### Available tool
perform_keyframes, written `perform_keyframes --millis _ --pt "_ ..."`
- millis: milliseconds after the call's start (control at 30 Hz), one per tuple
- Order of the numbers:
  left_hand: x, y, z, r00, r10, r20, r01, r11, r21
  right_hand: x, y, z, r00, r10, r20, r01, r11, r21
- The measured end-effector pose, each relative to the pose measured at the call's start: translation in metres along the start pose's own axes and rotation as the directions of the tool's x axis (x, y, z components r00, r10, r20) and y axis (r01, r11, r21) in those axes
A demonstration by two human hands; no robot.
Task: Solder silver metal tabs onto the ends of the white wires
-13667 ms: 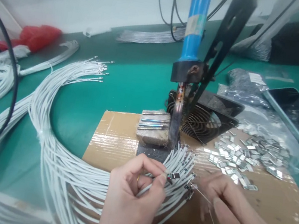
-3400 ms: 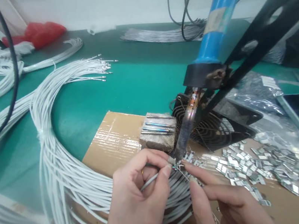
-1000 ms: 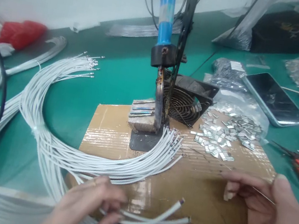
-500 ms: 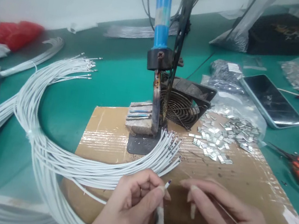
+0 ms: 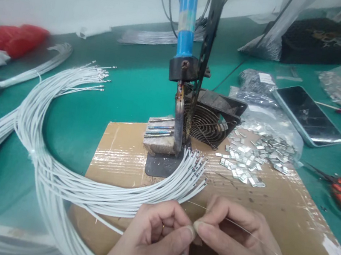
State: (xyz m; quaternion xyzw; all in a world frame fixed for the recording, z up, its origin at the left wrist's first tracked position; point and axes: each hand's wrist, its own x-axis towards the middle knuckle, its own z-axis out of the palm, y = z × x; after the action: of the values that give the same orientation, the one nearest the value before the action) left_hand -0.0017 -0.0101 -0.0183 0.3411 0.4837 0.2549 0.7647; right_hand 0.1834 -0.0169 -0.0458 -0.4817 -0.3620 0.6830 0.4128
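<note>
Through the pinched right hand [image 5: 238, 241], thin wire [image 5: 197, 205]; left hand [image 5: 157, 239] pinched too, hold unclear.

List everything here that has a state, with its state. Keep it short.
Left hand: closed, fingertips against the other hand's.
Right hand: closed, pinching.
Thin wire: held in the right hand.
Blue-handled iron: clamped, tip down; heat unclear.
Fan: tilted; spinning or not unclear.
Phone: face up, screen dark.
White cables: bundled, ends fanned.
</note>
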Motion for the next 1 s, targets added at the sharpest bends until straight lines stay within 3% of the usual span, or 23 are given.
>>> perform_keyframes --millis 100,233,367,467,667,800,1000 --pt "0.001 0.002 -0.001 1.000 -0.005 -0.020 0.005 1.000 0.004 0.005 0.003 -0.005 0.991 -0.071 -0.111 0.079 0.995 0.066" --pt "0.004 0.004 -0.003 0.998 -0.020 -0.055 0.017 0.998 -0.063 0.008 0.013 -0.012 0.944 -0.184 -0.275 0.186 0.982 -0.019" --pt "0.004 0.005 -0.003 0.999 0.014 -0.052 -0.018 0.997 -0.080 0.002 0.016 -0.006 0.964 -0.171 -0.203 0.143 0.979 -0.146" --pt "0.004 0.006 -0.001 0.997 0.013 -0.074 -0.021 0.994 -0.106 -0.001 0.012 0.005 0.964 -0.224 -0.145 0.187 0.955 -0.231" --pt "0.004 0.007 0.004 0.992 0.057 -0.114 -0.075 0.985 -0.158 -0.004 0.007 0.014 0.915 -0.368 -0.164 0.287 0.881 -0.376" --pt "0.005 0.008 0.005 0.992 0.079 -0.101 -0.096 0.979 -0.177 -0.005 0.004 0.016 0.901 -0.401 -0.167 0.324 0.876 -0.357" --pt "0.004 0.007 -0.001 0.995 0.047 -0.086 -0.057 0.992 -0.115 -0.005 0.001 0.013 0.864 -0.498 -0.081 0.435 0.817 -0.379"
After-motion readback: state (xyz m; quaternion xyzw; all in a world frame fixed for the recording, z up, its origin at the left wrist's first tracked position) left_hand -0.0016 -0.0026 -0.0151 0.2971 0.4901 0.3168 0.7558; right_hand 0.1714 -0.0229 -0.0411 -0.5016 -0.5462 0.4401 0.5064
